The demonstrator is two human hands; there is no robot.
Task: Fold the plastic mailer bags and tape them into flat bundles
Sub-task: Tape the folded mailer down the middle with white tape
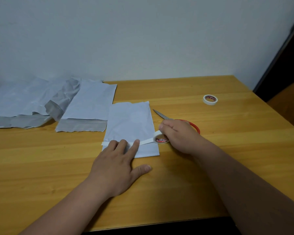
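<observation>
The right hand (178,136) grips the tape roll (160,137); the tape strip (146,141) runs leftward across the folded bag (131,122); the flat left hand (115,165) presses it.

Wooden table (210,167) against a plain pale wall (143,34), dark door frame (278,61) at right.

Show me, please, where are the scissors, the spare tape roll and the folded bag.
scissors (160,115), head view, on the bare metal blade.
spare tape roll (210,99), head view, on its near white rim.
folded bag (130,121), head view, on its flat white middle.
</observation>
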